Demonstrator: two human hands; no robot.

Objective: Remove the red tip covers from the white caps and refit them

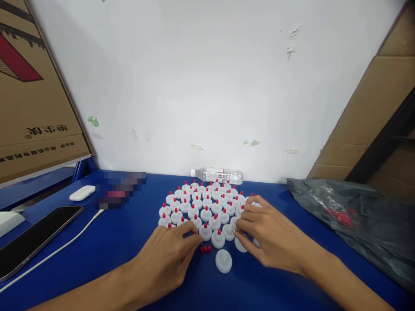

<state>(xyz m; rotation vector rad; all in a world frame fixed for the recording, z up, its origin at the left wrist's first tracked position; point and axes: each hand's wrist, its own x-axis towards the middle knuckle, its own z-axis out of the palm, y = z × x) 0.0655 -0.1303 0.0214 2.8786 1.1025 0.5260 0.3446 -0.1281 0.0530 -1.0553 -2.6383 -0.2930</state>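
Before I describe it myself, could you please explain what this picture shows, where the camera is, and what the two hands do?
No machine here: a person works with bare hands, and one camera worn on the head looks forward and down. The left hand and the right hand rest on a blue table, fingers touching a cluster of white caps with red tips; whether either pinches one, I cannot tell. Nearer lie one plain white cap and loose red tips. Behind lies a water bottle; left, a dark phone and white cable; right, a black bag.
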